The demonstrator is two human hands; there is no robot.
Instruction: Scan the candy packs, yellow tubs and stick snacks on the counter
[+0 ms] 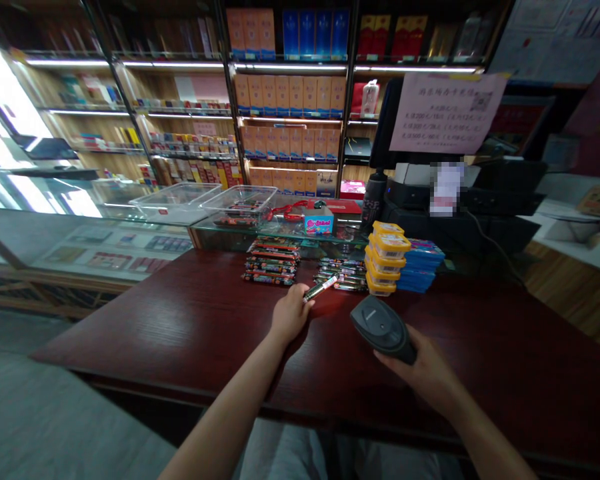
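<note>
My left hand (291, 312) is closed on one end of a slim pen (321, 289) that has a white label near its far end. A dark grey barcode scanner (380, 323) sits in my right hand (427, 370), its head turned toward the pen. Reddish light falls on the counter below the pen. Just beyond my left hand lies a stack of dark, colourful pens (271, 261). A second group of pens (343, 270) is to its right, partly behind the held pen. Yellow-lidded boxes (386, 257) stand piled beside several blue packs (420, 267).
The dark red wooden counter (180, 320) meets a glass showcase (115, 250) on the left. Clear plastic trays (177, 200) and a small teal box (319, 221) rest on glass behind the pens. A monitor bearing a paper sign (445, 110) stands back right, before shelves of boxes.
</note>
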